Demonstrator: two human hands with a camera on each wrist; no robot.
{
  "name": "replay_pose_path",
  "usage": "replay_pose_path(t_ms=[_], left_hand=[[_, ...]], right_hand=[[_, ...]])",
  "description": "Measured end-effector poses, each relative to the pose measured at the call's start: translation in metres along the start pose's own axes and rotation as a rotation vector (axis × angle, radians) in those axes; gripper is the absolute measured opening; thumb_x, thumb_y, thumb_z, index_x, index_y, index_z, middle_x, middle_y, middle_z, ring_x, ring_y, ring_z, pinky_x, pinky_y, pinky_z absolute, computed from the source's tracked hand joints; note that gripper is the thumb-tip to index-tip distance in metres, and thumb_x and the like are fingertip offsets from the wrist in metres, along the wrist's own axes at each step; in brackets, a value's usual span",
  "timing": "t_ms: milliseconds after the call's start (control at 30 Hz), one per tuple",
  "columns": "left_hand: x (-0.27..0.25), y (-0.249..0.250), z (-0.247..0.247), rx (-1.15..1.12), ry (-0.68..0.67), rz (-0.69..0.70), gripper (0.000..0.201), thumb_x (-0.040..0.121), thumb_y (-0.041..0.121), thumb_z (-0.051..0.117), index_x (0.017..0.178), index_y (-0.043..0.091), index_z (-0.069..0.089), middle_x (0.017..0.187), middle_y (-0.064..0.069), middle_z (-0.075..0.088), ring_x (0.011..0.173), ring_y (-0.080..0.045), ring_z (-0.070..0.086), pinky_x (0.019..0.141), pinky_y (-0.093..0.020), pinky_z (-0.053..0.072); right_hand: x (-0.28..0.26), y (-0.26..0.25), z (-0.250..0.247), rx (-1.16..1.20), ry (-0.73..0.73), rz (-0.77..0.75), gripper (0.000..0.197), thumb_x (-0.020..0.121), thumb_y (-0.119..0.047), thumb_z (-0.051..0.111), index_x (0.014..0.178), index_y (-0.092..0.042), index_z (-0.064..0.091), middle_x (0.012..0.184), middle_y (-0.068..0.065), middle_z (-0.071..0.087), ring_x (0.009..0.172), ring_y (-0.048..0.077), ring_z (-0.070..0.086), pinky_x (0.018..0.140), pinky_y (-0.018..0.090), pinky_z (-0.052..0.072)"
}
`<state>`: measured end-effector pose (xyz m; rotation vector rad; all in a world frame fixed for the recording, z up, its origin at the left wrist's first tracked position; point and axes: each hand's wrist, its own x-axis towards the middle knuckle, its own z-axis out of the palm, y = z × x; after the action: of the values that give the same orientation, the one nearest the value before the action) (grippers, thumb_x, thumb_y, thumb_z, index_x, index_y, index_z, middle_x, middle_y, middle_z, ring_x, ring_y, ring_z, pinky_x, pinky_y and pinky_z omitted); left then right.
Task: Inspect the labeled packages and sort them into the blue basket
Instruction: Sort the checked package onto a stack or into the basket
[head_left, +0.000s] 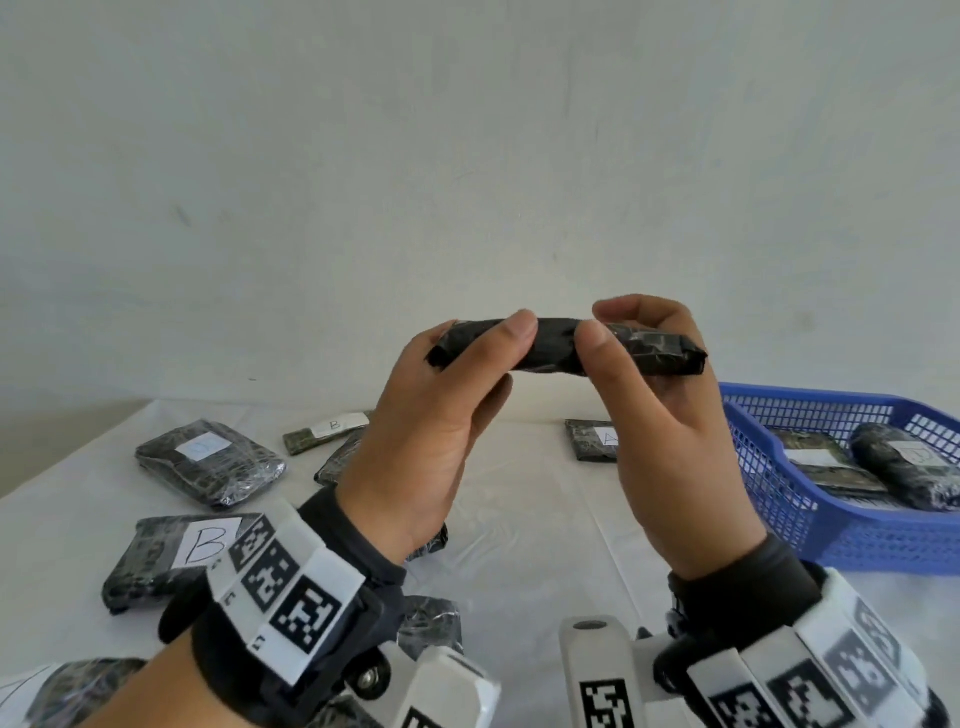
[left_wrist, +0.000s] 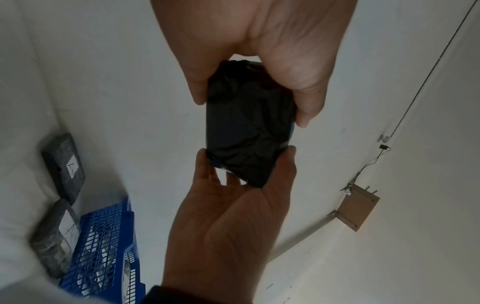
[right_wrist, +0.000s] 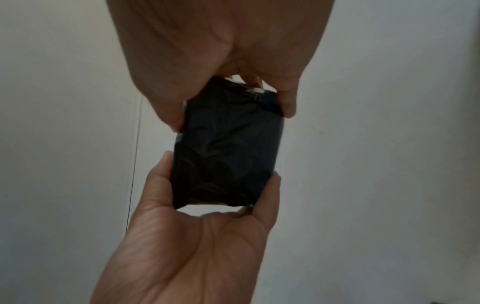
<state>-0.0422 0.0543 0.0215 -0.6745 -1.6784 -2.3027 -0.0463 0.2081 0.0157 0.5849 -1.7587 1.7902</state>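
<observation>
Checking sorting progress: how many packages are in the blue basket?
2: one flat package at the left of the blue basket, one rounded package to its right. The near wall may hide more.

"B" on near package, "B" on far package

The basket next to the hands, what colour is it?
Blue. The basket shows best in the head view.
</observation>
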Motion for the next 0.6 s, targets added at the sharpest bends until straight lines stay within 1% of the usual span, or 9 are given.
replay_pose_path(t_ms=[67, 133, 200, 267, 300, 367, 433, 500, 600], left_hand=[[-0.0026, 0.0012, 0.0031, -0.014, -0.036, -0.023, 0.011, 0.078, 0.043, 0.074, 0.077, 0.035, 0.081, 0.094, 0.013, 0.075, 0.103, -0.002, 0.066, 0.114, -0.038, 0.041], [-0.0025, -0.0005, 0.0026, -0.028, -0.027, 0.001, 0.009, 0.078, 0.04, 0.075, 0.079, 0.035, 0.082, 0.095, 0.0, 0.068, 0.102, -0.016, 0.057, 0.108, -0.04, 0.034], [-0.0023, -0.0004, 0.0029, -0.031, -0.015, 0.019, 0.014, 0.077, 0.044, 0.074, 0.078, 0.031, 0.081, 0.102, -0.006, 0.054, 0.103, -0.022, 0.045, 0.103, -0.044, 0.03], [-0.0012, 0.0007, 0.002, -0.061, 0.006, -0.009, 0.014, 0.076, 0.044, 0.076, 0.075, 0.031, 0.079, 0.093, -0.001, 0.066, 0.098, -0.016, 0.06, 0.11, -0.04, 0.038], [-0.0009, 0.0007, 0.0017, -0.07, -0.001, -0.022, 0.011, 0.078, 0.042, 0.077, 0.074, 0.032, 0.079, 0.092, 0.006, 0.073, 0.099, -0.008, 0.066, 0.114, -0.037, 0.041], [-0.0012, 0.0005, 0.0016, -0.054, -0.016, -0.029, 0.014, 0.083, 0.036, 0.071, 0.074, 0.033, 0.081, 0.092, 0.013, 0.077, 0.099, 0.001, 0.068, 0.115, -0.037, 0.042], [-0.0005, -0.0006, 0.0025, -0.046, -0.011, -0.029, 0.019, 0.084, 0.035, 0.066, 0.074, 0.033, 0.082, 0.089, 0.014, 0.077, 0.094, 0.003, 0.069, 0.111, -0.035, 0.043], [-0.0013, -0.0013, 0.0033, -0.053, 0.002, -0.026, 0.017, 0.084, 0.033, 0.067, 0.078, 0.03, 0.083, 0.09, 0.011, 0.078, 0.093, 0.001, 0.07, 0.105, -0.031, 0.046], [-0.0011, -0.003, 0.0032, -0.073, 0.014, -0.013, 0.017, 0.084, 0.031, 0.067, 0.081, 0.028, 0.083, 0.091, 0.009, 0.078, 0.093, 0.0, 0.07, 0.098, -0.026, 0.05]], right_hand=[[-0.0006, -0.0009, 0.0032, -0.017, 0.008, -0.009, 0.029, 0.089, -0.041, 0.07, 0.104, -0.017, 0.06, 0.098, -0.001, 0.07, 0.094, 0.005, 0.068, 0.084, 0.018, 0.052], [-0.0013, -0.0019, 0.005, 0.002, 0.025, -0.007, 0.032, 0.086, -0.044, 0.074, 0.101, -0.019, 0.06, 0.099, 0.003, 0.07, 0.094, 0.01, 0.068, 0.084, 0.02, 0.053], [-0.0012, -0.0029, 0.0058, 0.03, 0.032, -0.001, 0.038, 0.082, -0.049, 0.073, 0.1, -0.019, 0.06, 0.1, 0.007, 0.07, 0.092, 0.012, 0.067, 0.081, 0.018, 0.052], [-0.0005, -0.0023, 0.005, 0.017, 0.028, 0.007, 0.038, 0.083, -0.048, 0.074, 0.099, -0.016, 0.061, 0.097, 0.011, 0.071, 0.09, 0.019, 0.068, 0.079, 0.017, 0.052], [-0.0001, -0.0019, 0.0043, 0.009, 0.028, 0.014, 0.038, 0.084, -0.047, 0.074, 0.1, -0.014, 0.061, 0.096, 0.01, 0.071, 0.091, 0.021, 0.068, 0.078, 0.018, 0.053], [-0.0001, 0.0005, 0.0024, -0.002, 0.017, 0.029, 0.046, 0.081, -0.052, 0.075, 0.103, -0.013, 0.061, 0.103, 0.012, 0.072, 0.098, 0.027, 0.07, 0.082, 0.026, 0.056], [-0.0003, 0.0017, 0.0016, -0.035, 0.004, 0.039, 0.052, 0.078, -0.056, 0.077, 0.105, -0.014, 0.06, 0.106, 0.016, 0.071, 0.102, 0.032, 0.069, 0.083, 0.031, 0.058], [-0.0007, 0.0021, 0.0023, -0.047, 0.004, 0.058, 0.052, 0.079, -0.055, 0.078, 0.106, -0.014, 0.061, 0.107, 0.015, 0.071, 0.102, 0.029, 0.07, 0.082, 0.026, 0.058], [-0.0013, 0.0014, 0.0023, -0.034, -0.004, 0.08, 0.054, 0.078, -0.06, 0.075, 0.106, -0.016, 0.06, 0.109, 0.015, 0.071, 0.104, 0.025, 0.07, 0.083, 0.024, 0.056]])
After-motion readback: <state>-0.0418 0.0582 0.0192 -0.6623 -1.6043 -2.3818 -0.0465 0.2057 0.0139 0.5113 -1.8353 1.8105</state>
